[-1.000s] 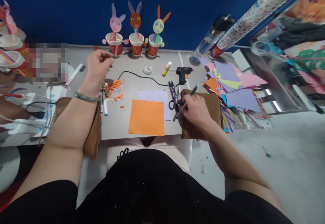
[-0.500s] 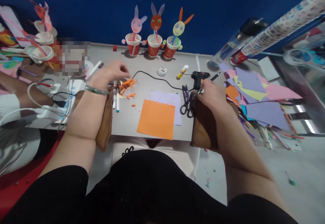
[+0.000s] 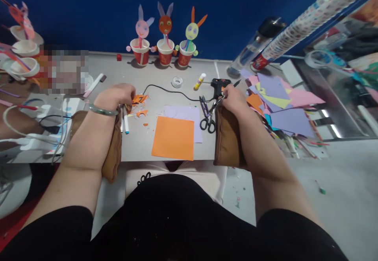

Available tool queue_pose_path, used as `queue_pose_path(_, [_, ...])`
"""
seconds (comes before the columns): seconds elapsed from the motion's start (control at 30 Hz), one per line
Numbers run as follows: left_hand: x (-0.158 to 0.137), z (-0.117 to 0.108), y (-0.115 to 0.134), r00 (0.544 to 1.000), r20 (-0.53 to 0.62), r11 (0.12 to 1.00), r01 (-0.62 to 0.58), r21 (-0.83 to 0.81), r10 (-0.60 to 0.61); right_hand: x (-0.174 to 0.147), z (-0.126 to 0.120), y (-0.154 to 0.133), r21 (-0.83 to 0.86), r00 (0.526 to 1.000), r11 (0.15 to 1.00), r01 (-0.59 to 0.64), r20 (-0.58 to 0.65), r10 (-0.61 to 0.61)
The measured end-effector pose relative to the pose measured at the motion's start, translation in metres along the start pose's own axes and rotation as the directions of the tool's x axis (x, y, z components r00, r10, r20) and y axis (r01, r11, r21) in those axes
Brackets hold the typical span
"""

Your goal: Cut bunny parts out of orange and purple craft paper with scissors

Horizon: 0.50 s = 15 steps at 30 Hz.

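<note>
My left hand (image 3: 122,94) has its fingers curled down at the orange paper scraps (image 3: 139,99), beside two markers (image 3: 126,123); what its fingertips grip is hidden. My right hand (image 3: 234,97) is closed near the glue gun (image 3: 219,84). A dark pointed tip (image 3: 237,82) shows behind it and a silvery metal part at its fingers, but I cannot make out what it grips. Black-handled scissors (image 3: 207,125) lie just left of it, next to a purple two-pronged tool (image 3: 203,105). Between my hands, an orange sheet (image 3: 173,138) partly covers a lilac sheet (image 3: 198,125).
Three cups with paper rabbits (image 3: 165,52) stand along the wall. A tape roll (image 3: 177,82) and glue stick (image 3: 200,81) lie mid-table. Coloured paper (image 3: 292,121), a bottle (image 3: 254,44) and a cup stack (image 3: 310,20) are right. Another person's arm and power strips (image 3: 39,140) are left.
My left hand has lowered toward the orange scraps and its fingers have curled in. My right hand stays by the glue gun. The whole view has shifted, so table items appear further left.
</note>
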<state>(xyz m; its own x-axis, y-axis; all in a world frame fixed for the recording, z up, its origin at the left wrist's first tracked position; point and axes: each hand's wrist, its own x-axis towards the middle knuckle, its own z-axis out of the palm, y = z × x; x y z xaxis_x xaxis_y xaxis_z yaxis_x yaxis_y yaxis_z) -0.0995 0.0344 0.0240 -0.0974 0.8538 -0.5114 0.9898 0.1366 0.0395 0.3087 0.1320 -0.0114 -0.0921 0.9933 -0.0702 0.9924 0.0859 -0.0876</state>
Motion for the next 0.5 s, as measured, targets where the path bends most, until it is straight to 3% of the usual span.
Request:
queue_pose_path(0.17, [0.006, 0.005, -0.007, 0.999, -0.045, 1.0, 0.02, -0.005, -0.02, -0.019, -0.006, 0.015, 0.118, 0.999, 0.992, 0.04, -0.024, -0.038])
queue_pose_path(0.27, [0.003, 0.007, -0.001, 0.965, -0.263, 0.999, -0.013, -0.033, 0.003, -0.04, -0.001, 0.015, 0.159, 0.996, 0.984, 0.083, 0.012, -0.086])
queue_pose_path(0.33, [-0.001, 0.008, 0.012, 0.907, -0.417, 0.994, -0.089, -0.069, 0.052, -0.05, 0.005, 0.014, 0.184, 0.994, 0.977, 0.107, -0.007, -0.107])
queue_pose_path(0.37, [-0.003, 0.01, 0.021, 0.895, -0.437, 0.984, -0.147, -0.101, 0.088, -0.053, 0.008, 0.015, 0.204, 0.993, 0.972, 0.114, -0.033, -0.109])
queue_pose_path(0.43, [-0.008, 0.016, 0.041, 0.897, -0.371, 0.925, -0.329, -0.191, 0.242, -0.054, 0.012, 0.019, 0.268, 0.993, 0.958, 0.105, -0.088, -0.084])
queue_pose_path(0.5, [-0.014, 0.025, 0.061, 0.859, -0.283, 0.843, -0.491, -0.22, 0.427, -0.052, 0.013, 0.03, 0.373, 0.974, 0.921, 0.112, -0.223, -0.028])
